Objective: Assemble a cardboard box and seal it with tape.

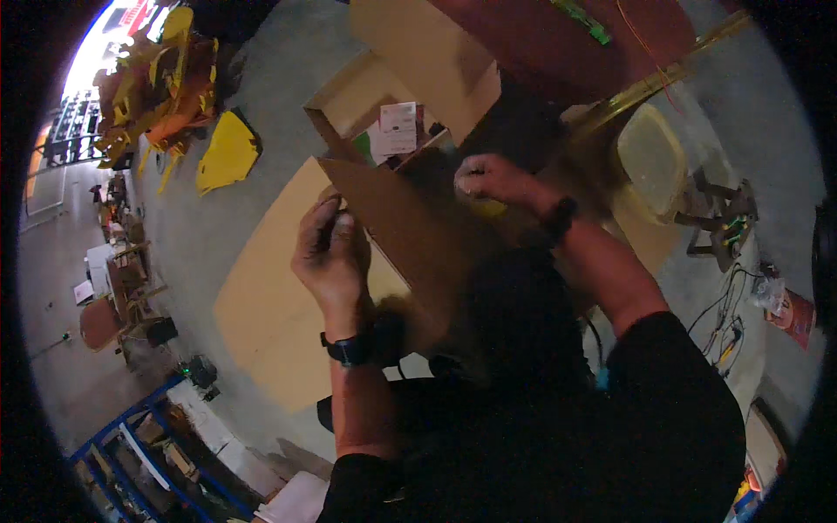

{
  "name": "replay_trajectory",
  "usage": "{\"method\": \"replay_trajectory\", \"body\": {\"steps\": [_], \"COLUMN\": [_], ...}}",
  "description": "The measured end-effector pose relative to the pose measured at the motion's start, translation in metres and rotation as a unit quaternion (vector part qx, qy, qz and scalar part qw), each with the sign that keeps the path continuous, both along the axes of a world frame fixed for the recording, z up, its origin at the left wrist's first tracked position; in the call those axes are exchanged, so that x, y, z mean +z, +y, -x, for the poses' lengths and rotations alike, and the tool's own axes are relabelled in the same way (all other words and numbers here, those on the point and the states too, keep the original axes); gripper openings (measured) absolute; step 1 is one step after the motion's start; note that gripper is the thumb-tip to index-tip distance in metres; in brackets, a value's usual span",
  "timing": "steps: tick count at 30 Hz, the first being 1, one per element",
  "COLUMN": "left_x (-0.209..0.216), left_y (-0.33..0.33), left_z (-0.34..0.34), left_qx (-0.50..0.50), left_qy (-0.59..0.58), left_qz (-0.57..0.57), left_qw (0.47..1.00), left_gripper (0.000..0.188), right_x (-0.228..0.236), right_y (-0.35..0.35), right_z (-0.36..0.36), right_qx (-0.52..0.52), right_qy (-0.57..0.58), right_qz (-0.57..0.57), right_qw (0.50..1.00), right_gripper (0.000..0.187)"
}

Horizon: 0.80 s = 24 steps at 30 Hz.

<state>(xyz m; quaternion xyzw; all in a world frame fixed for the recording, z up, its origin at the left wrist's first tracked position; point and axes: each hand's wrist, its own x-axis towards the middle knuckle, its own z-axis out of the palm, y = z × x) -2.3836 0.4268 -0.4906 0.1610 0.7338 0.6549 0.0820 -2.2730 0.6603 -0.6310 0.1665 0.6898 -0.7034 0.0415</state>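
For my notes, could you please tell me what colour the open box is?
Brown, best seen in the head view: open box.

Cardboard box [349, 91]: plain tan-brown, top open, body beyond and between the 2 hands, turned at a slant to them. Far flap [427, 44] stands up and out, well beyond both hands. Near panel [397, 231], darker brown in shade, slopes between left hand [330, 248] and right hand [493, 180]; its left edge is just beside the left fingertips, contact unclear. Right hand curled near the box's right side; grip unclear. Inside, beyond the hands: 1 white printed sheet [398, 131], face up, tilted, with a green patch [361, 144] at its left. Deeper contents too dark to tell.
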Motion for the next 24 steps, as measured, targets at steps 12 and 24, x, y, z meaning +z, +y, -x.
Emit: {"method": "replay_trajectory", "body": {"steps": [12,24], "left_x": [0.001,0.023], "left_y": [-0.001,-0.005], "left_z": [-0.004,0.002], "left_qx": [0.003,-0.075], "left_qy": [-0.013,-0.062], "left_qz": [-0.013,0.029], "left_qw": [1.0,0.995], "left_gripper": [0.022,0.037], "right_x": [0.019,0.253], "right_y": [0.024,0.027], "right_z": [-0.017,0.009], "right_qx": [-0.005,0.094], "right_qy": [-0.004,0.124], "right_qz": [-0.115,-0.231], "right_qw": [0.993,0.96], "right_gripper": [0.024,0.016]}}
